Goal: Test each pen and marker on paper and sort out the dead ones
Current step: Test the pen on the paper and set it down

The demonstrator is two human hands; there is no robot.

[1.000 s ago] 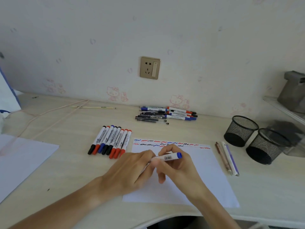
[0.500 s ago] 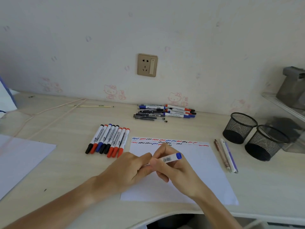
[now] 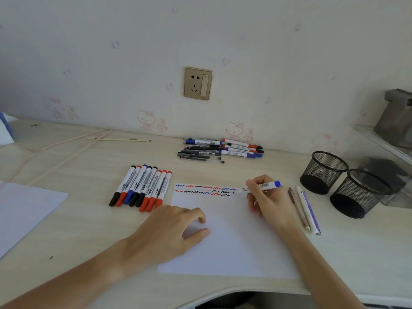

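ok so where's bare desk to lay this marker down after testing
Bare desk lies between the row of markers and the pen pile by the wall, and left of the row up to the spare sheet. Crowded: right of the test paper, beside three pens and mesh cups.

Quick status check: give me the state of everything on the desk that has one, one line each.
Right hand: holds blue marker, tip at the paper.
Blue marker: tilted, blue end up.
Left hand: resting on the paper.
Paper: flat, two rows of squiggles.
Marker row: capped, side by side.
Pen pile: lying by the wall.
Mesh cups: upright.
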